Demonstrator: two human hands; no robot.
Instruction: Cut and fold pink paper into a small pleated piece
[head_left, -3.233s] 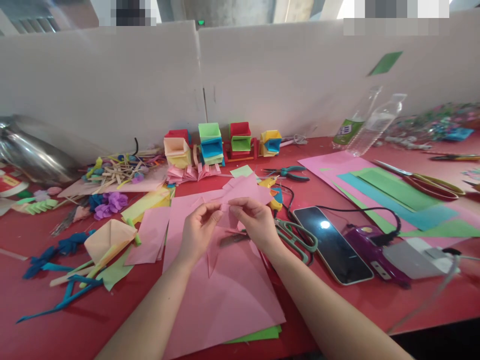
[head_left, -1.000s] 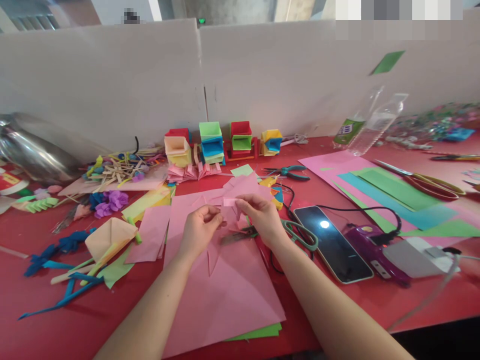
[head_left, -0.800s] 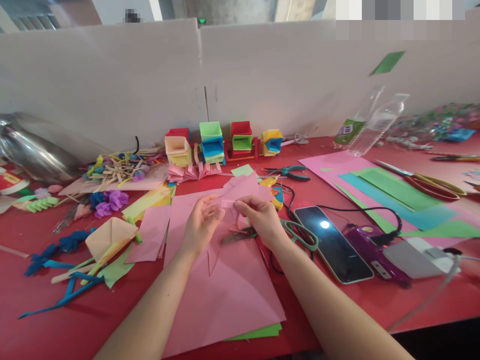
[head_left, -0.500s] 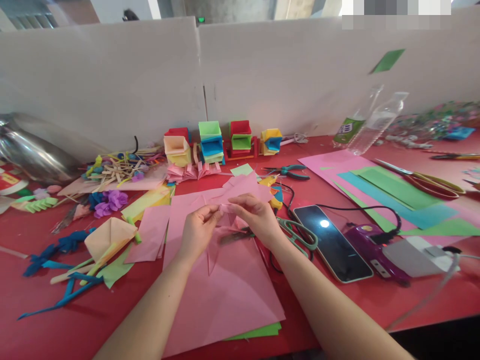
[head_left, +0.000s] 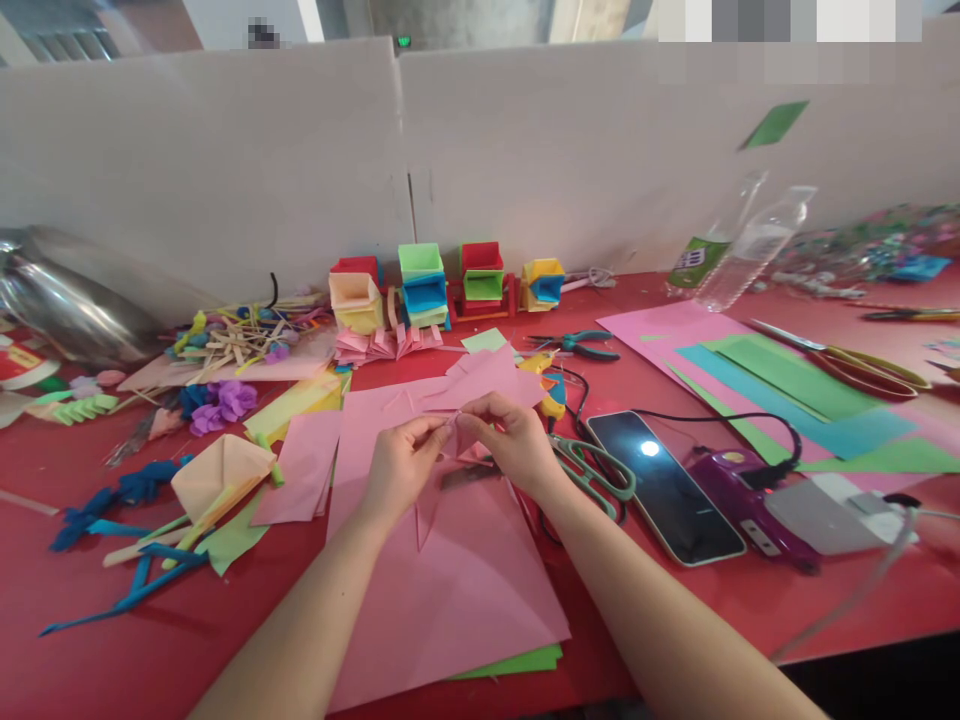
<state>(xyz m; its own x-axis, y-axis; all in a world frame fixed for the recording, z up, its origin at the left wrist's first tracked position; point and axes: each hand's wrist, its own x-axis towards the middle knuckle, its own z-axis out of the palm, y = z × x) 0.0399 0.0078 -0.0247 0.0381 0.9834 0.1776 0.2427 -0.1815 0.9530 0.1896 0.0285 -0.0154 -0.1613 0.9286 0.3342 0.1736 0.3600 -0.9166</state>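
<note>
My left hand (head_left: 405, 462) and my right hand (head_left: 511, 440) meet over the large pink sheet (head_left: 450, 600). Both are closed in a pinch, fingertips together on a small piece of pink paper (head_left: 453, 443), which my fingers mostly hide. Just beneath my right hand lie scissors with green handles (head_left: 596, 472), their blades resting on the pink sheet. Loose pink paper pieces (head_left: 491, 378) lie beyond my fingers. A thin pink strip (head_left: 424, 520) is on the sheet below my left hand.
Folded paper boxes (head_left: 424, 290) stand against the white partition (head_left: 225, 160). To the right are pliers (head_left: 576, 344), a yellow glue gun (head_left: 552, 400), a phone (head_left: 666, 487) and a purple power strip (head_left: 750, 510). Blue twisted paper (head_left: 142, 580) and a cream paper piece (head_left: 221, 475) lie left.
My hands have drawn slightly closer together, the left shifting a little right. Less of the small pink paper shows between my fingertips. The things on the table stay where they were.
</note>
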